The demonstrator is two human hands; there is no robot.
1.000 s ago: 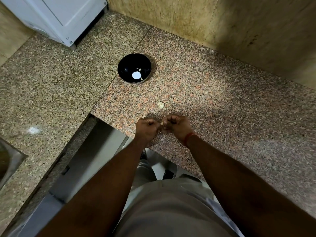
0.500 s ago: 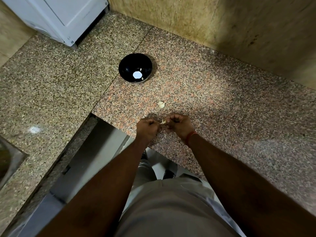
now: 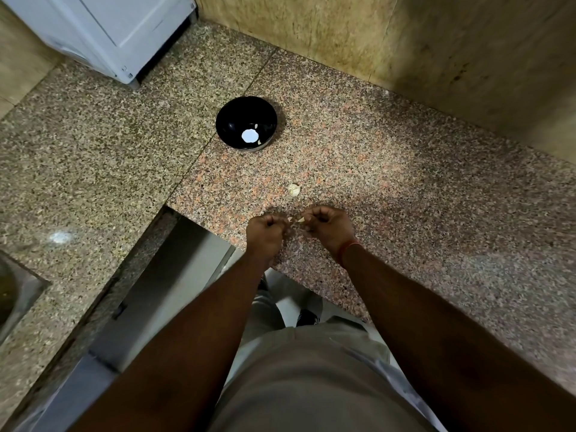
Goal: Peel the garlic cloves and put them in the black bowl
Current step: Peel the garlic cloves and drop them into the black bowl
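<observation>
A black bowl [image 3: 237, 120] stands on the granite counter, with a bright light spot and a small pale piece inside it. Nearer to me a pale garlic piece [image 3: 293, 189] lies loose on the counter. Close to the counter's front edge my left hand [image 3: 265, 232] and my right hand [image 3: 330, 227] are both curled. Between them is a small garlic clove [image 3: 300, 219]; my right fingertips pinch it, and my left fingertips pinch a pale flake of its skin. The two hands are a little apart.
A white appliance [image 3: 118, 32] stands at the back left, and a tiled wall [image 3: 405, 42] runs behind the counter. A steel sink's corner [image 3: 15, 294] shows at the left edge. The counter [image 3: 436, 213] steps back in front of my legs.
My hands have drawn slightly apart, the left one pulling a flake of skin away from the clove. The bowl and the loose garlic piece have not moved.
</observation>
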